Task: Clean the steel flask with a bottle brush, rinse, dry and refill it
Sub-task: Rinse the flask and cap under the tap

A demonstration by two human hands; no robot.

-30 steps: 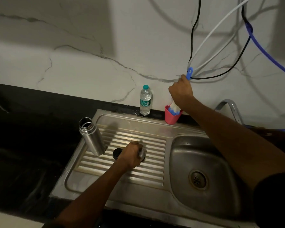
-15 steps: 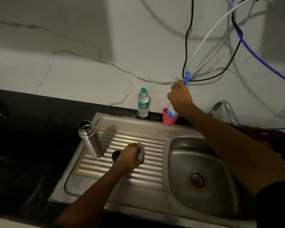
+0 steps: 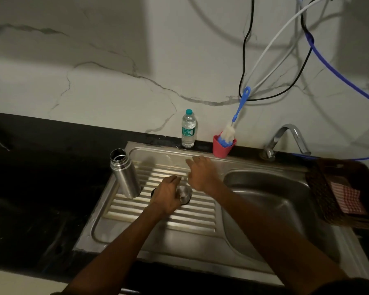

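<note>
The steel flask [image 3: 125, 173] stands upright and uncapped at the left end of the ribbed drainboard [image 3: 162, 216]. My left hand [image 3: 167, 194] lies on the drainboard and holds the flask's steel cap [image 3: 185, 193] at its thumb side. A dark part shows at the hand's left edge. My right hand [image 3: 201, 174] hovers just right of it, fingers spread and straight, holding nothing. The bottle brush [image 3: 241, 105], blue-handled with white bristles, stands in a red cup [image 3: 222, 149] at the wall.
A plastic water bottle [image 3: 188, 130] stands left of the red cup. The sink basin [image 3: 264, 199] lies to the right, with the tap [image 3: 285, 135] behind it. A woven basket [image 3: 320, 188] holding a checked cloth [image 3: 347, 198] sits at the far right. Cables hang on the wall.
My right hand has let go of the brush handle and come down beside my left hand. The brush stays in the red cup. My left hand stays at the cap.
</note>
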